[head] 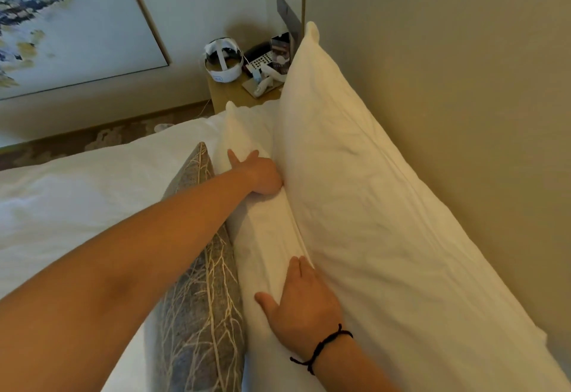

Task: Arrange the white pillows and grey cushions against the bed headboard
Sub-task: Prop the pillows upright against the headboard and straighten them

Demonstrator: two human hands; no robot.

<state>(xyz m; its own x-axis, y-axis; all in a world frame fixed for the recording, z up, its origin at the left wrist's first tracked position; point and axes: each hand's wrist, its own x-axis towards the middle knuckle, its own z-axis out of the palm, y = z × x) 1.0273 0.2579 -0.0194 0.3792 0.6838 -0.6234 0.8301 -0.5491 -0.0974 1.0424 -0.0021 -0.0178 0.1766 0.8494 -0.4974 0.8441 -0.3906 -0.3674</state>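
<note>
Head view, left to right: grey cushion (197, 283) stands on edge, lower centre, long axis running lower frame to upper centre. Left hand (259, 175), fingers spread and partly sunk, presses front white pillow (265, 237) at its far end. Right hand (304, 302), nearer, lies flat on its near end. Rear pillow (355, 175) leans on headboard (463, 113), right. All axes parallel to headboard.
</note>
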